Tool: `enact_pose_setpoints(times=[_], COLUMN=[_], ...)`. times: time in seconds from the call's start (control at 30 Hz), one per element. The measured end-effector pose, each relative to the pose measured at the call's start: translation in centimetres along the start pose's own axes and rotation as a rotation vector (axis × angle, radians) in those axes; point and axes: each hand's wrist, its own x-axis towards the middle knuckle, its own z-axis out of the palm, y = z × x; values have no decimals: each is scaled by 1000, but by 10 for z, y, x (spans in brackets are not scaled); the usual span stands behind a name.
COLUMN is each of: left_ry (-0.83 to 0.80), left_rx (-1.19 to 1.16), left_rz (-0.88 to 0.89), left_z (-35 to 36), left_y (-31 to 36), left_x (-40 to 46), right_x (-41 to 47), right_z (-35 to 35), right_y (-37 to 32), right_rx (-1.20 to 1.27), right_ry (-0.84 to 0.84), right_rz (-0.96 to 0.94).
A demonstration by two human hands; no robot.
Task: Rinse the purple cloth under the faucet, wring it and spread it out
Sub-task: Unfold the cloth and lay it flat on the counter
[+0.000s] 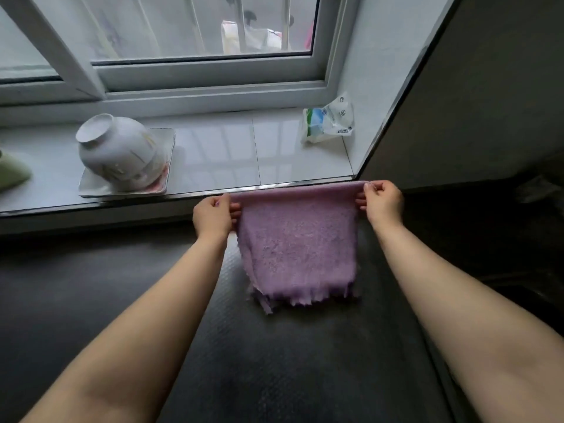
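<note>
The purple cloth [297, 242] hangs stretched flat between my two hands, its frayed lower edge resting on the dark textured countertop [274, 355]. My left hand [212, 216] pinches the cloth's upper left corner. My right hand [383, 201] pinches the upper right corner, close to the metal edge of the windowsill. The top edge is pulled taut and slightly rolled. No faucet is in view.
A white tiled windowsill [213, 151] runs behind the cloth. On it stand an upturned white bowl [119, 151] on a square plate [164, 138] at the left and a crumpled plastic bag [329, 120] at the right. A dark wall [488, 102] rises on the right.
</note>
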Motion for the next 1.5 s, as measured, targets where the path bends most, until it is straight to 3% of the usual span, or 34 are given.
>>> enact_pose_setpoints(times=[0.1, 0.2, 0.37, 0.5, 0.67, 0.77, 0.87, 1.0, 1.07, 1.2, 1.27, 1.37, 1.5], left_ry=[16, -108, -188, -9, -235, -379, -413, -457, -354, -79, -160, -292, -293], left_rx=[178, 302, 130, -40, 327, 476, 578, 683, 821, 1077, 1249, 1438, 1412], left_rz=[111, 75, 89, -96, -244, -162, -116, -145, -48, 436, 588, 658, 703], left_z=[8, 15, 24, 24, 24, 25, 25, 19, 16, 23, 29, 32, 33], left_y=[-10, -30, -44, -43, -53, -63, -66, -72, -78, -69, -63, -63, -57], left_x=[6, 2, 6, 17, -2, -29, -51, -67, -70, -65, -54, -33, -17], right_x=[9, 12, 13, 13, -10, -31, -50, -65, -67, -56, -44, -26, -8], right_z=[19, 31, 42, 43, 30, 23, 15, 0, -6, -4, 6, 21, 29], right_y=[9, 25, 28, 29, 48, 65, 78, 88, 88, 71, 61, 53, 48], right_rx=[-4, -83, -7, -77, -372, -481, -641, -717, -746, -803, -901, -1036, -995], right_ry=[-67, -170, -306, -237, -326, -398, -411, -436, -400, -309, -419, -523, -539], right_rz=[39, 131, 164, 183, 234, 213, 120, 141, 105, -223, -324, -412, -419])
